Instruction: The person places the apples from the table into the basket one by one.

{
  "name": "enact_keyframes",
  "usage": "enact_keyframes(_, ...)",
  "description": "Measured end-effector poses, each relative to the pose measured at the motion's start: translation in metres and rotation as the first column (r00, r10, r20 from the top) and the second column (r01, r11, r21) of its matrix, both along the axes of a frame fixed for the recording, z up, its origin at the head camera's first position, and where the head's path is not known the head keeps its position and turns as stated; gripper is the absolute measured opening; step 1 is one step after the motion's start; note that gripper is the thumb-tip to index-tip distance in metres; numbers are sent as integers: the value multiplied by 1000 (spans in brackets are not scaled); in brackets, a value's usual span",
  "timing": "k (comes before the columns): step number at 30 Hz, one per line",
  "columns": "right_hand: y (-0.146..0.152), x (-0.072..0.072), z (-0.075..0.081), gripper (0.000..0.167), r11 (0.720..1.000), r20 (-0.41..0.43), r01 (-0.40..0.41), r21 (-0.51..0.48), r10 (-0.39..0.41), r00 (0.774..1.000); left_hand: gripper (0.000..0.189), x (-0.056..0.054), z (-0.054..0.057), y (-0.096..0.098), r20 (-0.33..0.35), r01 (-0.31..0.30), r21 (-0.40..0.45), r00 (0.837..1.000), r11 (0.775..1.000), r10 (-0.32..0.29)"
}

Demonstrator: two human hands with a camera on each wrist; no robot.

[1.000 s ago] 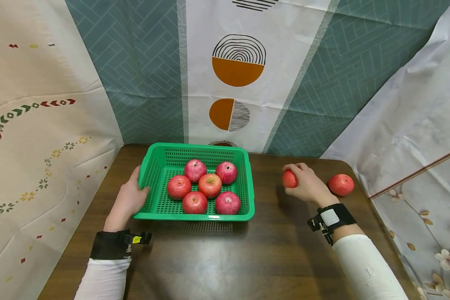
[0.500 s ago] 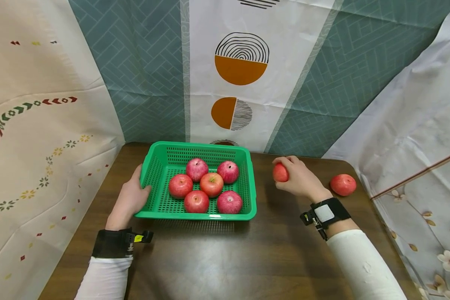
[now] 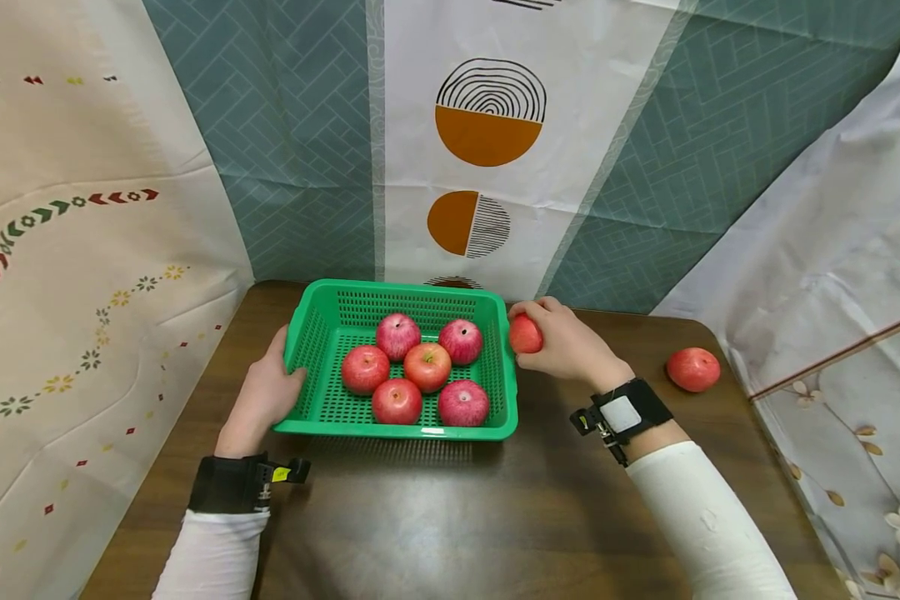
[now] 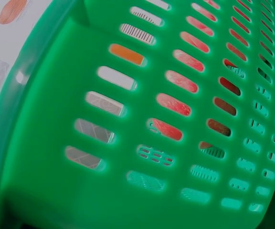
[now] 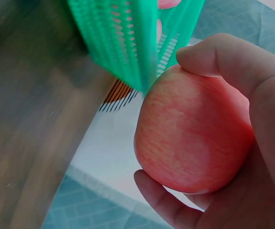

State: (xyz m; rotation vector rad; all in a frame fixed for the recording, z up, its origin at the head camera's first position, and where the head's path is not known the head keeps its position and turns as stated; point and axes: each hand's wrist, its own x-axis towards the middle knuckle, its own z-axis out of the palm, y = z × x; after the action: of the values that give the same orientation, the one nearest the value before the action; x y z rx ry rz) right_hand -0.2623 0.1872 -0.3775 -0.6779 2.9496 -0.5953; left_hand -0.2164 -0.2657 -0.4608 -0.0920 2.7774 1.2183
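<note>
A green plastic basket (image 3: pixel 401 431) stands on the table with several red apples (image 3: pixel 397 402) inside. My left hand (image 3: pixel 266 390) grips its left side, thumb over the rim and the other fingers hidden behind the wall. In the left wrist view the slotted basket wall (image 4: pixel 113 191) fills most of the picture, and apples show red through the slots. My right hand (image 3: pixel 566 343) holds a red apple (image 5: pixel 195 133) between thumb and fingers, right at the basket's right rim. Another apple (image 3: pixel 693 369) lies on the table to the right of that hand.
The brown wooden table (image 3: pixel 420 517) reaches a patterned curtain (image 3: pixel 487 142) close behind the basket. More cloth hangs at the left and right sides. Both wrists wear black straps with small cameras.
My right hand has moved left with the apple, from the right part of the table to the basket's right rim. The left hand keeps its grip on the basket.
</note>
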Motion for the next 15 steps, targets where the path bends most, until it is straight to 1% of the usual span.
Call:
enact_keyframes(6, -23, -1, 7, 62, 1000, 22, -29, 8, 29, 999, 79, 0, -1, -1, 3, 1, -4, 1000, 1000, -1)
enact_keyframes(11, -44, -1, 10, 60, 998, 52, -67, 18, 66, 996, 79, 0, 0, 0, 11, -1, 6, 1000, 1000, 1)
enact_keyframes(15, -63, 2, 11, 62, 995, 77, -91, 32, 88, 993, 79, 0, 0, 0, 5, -1, 2, 1000, 1000, 1)
